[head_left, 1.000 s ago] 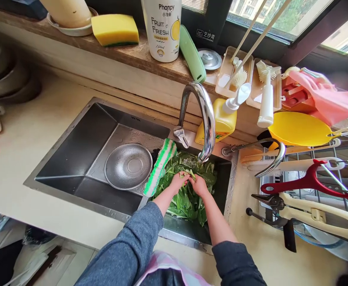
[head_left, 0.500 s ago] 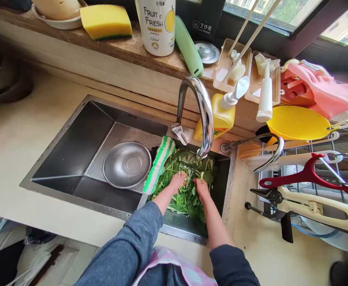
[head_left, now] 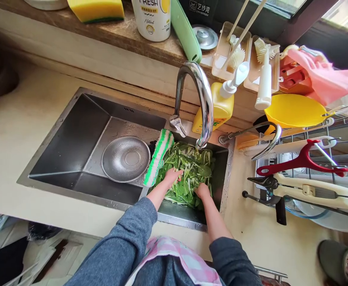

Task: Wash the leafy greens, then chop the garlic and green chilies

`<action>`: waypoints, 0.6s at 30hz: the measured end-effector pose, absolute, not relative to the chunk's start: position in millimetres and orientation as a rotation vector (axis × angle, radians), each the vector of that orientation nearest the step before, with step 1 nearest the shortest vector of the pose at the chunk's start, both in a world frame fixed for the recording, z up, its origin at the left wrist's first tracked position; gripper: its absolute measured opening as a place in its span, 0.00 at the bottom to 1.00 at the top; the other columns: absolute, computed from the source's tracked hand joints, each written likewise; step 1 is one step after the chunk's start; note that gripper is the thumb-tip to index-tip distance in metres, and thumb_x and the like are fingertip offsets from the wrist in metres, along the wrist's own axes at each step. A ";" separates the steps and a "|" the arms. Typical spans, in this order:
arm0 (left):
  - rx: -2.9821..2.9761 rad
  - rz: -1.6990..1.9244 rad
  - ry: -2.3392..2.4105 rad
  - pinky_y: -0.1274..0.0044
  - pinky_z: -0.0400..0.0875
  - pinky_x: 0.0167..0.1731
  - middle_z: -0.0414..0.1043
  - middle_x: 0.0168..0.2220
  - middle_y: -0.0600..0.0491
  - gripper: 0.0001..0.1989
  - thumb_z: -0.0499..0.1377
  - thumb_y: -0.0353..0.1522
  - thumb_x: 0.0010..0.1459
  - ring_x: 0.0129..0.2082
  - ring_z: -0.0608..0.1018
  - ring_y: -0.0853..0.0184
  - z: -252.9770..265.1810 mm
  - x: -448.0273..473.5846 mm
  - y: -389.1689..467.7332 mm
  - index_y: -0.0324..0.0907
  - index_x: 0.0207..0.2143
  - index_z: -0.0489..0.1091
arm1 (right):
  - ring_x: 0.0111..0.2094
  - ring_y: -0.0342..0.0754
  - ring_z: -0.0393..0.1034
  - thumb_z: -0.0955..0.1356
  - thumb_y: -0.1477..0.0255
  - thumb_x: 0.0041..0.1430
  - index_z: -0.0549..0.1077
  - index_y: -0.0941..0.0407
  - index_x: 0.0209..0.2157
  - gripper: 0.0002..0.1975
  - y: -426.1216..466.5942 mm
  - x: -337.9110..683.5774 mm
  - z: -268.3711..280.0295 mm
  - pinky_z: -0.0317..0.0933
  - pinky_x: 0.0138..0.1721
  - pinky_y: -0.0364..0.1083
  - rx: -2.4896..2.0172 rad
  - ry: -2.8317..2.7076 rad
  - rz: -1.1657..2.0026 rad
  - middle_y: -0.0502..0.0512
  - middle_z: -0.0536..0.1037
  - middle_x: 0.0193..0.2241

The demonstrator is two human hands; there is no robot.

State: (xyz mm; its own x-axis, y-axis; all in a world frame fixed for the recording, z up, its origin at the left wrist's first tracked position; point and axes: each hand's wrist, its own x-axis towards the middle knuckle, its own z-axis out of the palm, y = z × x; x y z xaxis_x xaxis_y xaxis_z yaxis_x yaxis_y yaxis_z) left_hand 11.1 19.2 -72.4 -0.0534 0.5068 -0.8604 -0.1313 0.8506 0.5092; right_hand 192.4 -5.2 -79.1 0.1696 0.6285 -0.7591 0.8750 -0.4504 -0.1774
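Observation:
A heap of green leafy vegetables (head_left: 191, 167) fills the small right basin of the steel sink (head_left: 81, 115), under the curved tap (head_left: 202, 99). My left hand (head_left: 171, 176) rests on the left side of the heap, fingers pressed into the leaves. My right hand (head_left: 202, 190) is dug into the leaves at the near right side, fingers partly hidden among them. Both arms wear grey-blue sleeves.
A round metal strainer (head_left: 125, 158) lies in the large left basin; a green-and-white striped cloth (head_left: 158, 155) hangs over the divider. A yellow soap bottle (head_left: 218, 111) stands behind the tap. A dish rack (head_left: 310, 171) with red and cream utensils sits right. Sponge and cleaner bottle stand on the sill.
My hands have drawn apart over the greens, the right one sliding nearer and deeper into the leaves. The camera has tilted down, shifting the scene upward.

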 end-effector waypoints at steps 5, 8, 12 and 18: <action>0.249 0.618 1.276 0.83 0.60 0.19 0.72 0.25 0.53 0.19 0.66 0.36 0.41 0.21 0.74 0.71 -71.4 16.5 14.1 0.38 0.36 0.67 | 0.30 0.46 0.69 0.65 0.61 0.49 0.73 0.59 0.36 0.18 9.0 187.9 -76.0 0.59 0.32 0.43 2.318 1.617 -1.683 0.54 0.77 0.28; 0.271 0.654 1.217 0.83 0.60 0.19 0.71 0.24 0.54 0.19 0.67 0.36 0.39 0.18 0.70 0.75 -74.5 26.8 14.0 0.37 0.33 0.69 | 0.28 0.45 0.66 0.69 0.62 0.42 0.73 0.60 0.34 0.19 18.3 179.8 -74.2 0.58 0.31 0.42 2.208 1.665 -1.868 0.50 0.76 0.25; 0.204 0.721 1.274 0.83 0.59 0.17 0.69 0.19 0.56 0.16 0.69 0.33 0.36 0.16 0.67 0.76 -81.2 29.7 15.6 0.35 0.27 0.68 | 0.27 0.44 0.64 0.68 0.64 0.42 0.73 0.59 0.31 0.15 20.4 172.8 -74.4 0.56 0.30 0.41 2.083 1.754 -1.838 0.49 0.74 0.23; 0.012 0.836 1.289 0.82 0.61 0.17 0.69 0.19 0.56 0.12 0.66 0.32 0.42 0.16 0.69 0.75 -88.7 34.9 15.6 0.37 0.27 0.66 | 0.24 0.44 0.62 0.63 0.67 0.46 0.71 0.55 0.24 0.07 11.3 159.3 -91.0 0.54 0.29 0.41 2.279 1.721 -1.765 0.48 0.71 0.20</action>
State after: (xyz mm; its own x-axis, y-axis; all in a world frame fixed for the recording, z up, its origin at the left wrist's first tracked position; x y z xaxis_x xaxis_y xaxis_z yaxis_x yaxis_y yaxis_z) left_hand 34.9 15.6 -88.7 0.0346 0.5501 -0.8344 -0.5374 0.7142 0.4485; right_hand 159.3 11.3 -91.0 -0.0656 0.8004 -0.5958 0.5753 -0.4575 -0.6780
